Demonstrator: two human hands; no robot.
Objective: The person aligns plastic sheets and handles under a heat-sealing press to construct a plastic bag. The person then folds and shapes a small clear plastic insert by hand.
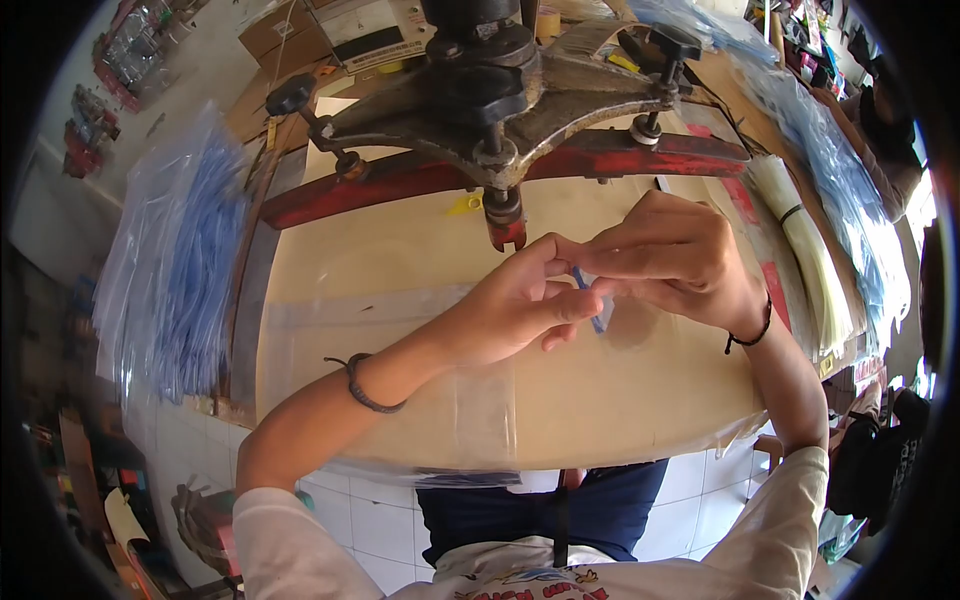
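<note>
My left hand (515,305) and my right hand (675,260) meet above the tan work surface (620,400), just in front of the red press bar. Between their fingertips is a small clear piece with a blue edge (603,316). The fingers of both hands are pinched around it, and part of it is hidden behind them. Under my left forearm, clear plastic sheets (480,410) lie flat on the surface. A small yellow piece (466,204) lies near the press bar.
A dark metal press with a red bar (400,184) spans the back of the table. Stacks of bluish plastic (195,250) hang at the left edge. A bundle of pale strips (805,255) and more plastic (850,190) lie right. A person (885,140) is at far right.
</note>
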